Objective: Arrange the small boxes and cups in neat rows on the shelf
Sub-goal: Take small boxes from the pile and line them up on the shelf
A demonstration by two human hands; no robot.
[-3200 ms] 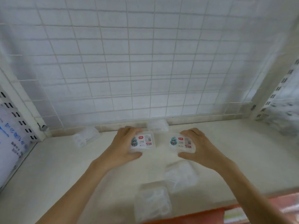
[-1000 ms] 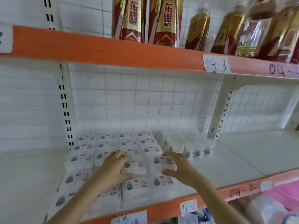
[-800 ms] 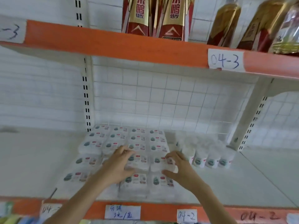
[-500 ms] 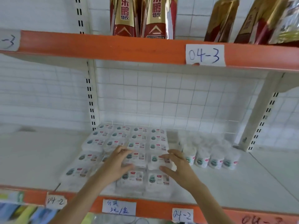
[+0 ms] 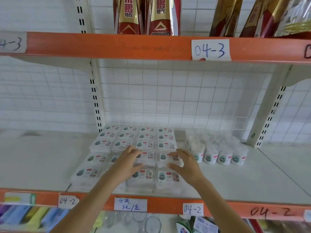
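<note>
Several small clear boxes (image 5: 127,144) with green-and-red labels lie in neat rows, some stacked, on the white shelf (image 5: 252,175). Several small white cups (image 5: 224,157) stand in rows to their right. My left hand (image 5: 125,165) grips a box (image 5: 149,157) in the second row from the front, fingers over its top and thumb at its front. My right hand (image 5: 186,165) grips the neighbouring box (image 5: 164,158) the same way, at its right end.
An orange-edged upper shelf (image 5: 117,46) marked 04-3 carries drink bottles (image 5: 129,15) close overhead. A wire grid backs the shelf. An upright bracket (image 5: 269,106) stands right of the cups. Bare shelf lies to the left and right. Packets and glassware (image 5: 151,222) sit below.
About three seconds ago my hands held two boxes on a shelf with only a few loose boxes. Over the last second they stay on the same two boxes while my view shifts.
</note>
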